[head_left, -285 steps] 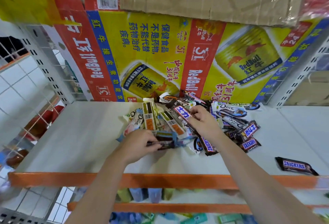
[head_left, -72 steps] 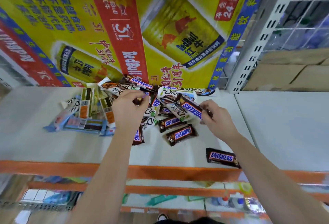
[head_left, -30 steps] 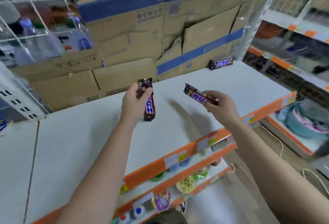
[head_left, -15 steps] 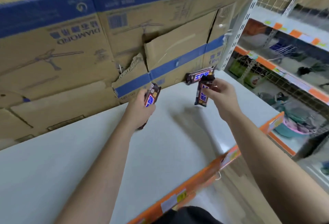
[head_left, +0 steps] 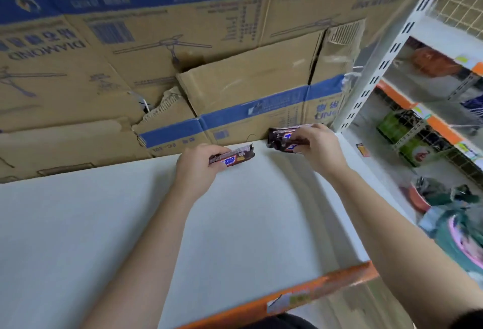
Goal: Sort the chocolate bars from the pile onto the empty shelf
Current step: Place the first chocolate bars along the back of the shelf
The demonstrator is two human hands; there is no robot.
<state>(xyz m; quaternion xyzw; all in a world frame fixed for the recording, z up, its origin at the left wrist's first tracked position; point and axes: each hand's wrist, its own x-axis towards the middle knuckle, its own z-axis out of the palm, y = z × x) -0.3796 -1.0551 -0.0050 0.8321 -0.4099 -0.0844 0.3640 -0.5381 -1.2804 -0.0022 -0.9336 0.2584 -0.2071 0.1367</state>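
head view: each hand (head_left: 198, 165) around a chocolate bar (head_left: 232, 157)

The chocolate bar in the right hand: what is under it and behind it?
Another bar appears to lie under the chocolate bar gripped by the right hand; cardboard boxes stand behind. The fingers hide the rest.

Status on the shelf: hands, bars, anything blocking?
Left hand holds one bar, low over shelf. Right hand on bars at back corner, against cardboard. Nothing blocking.
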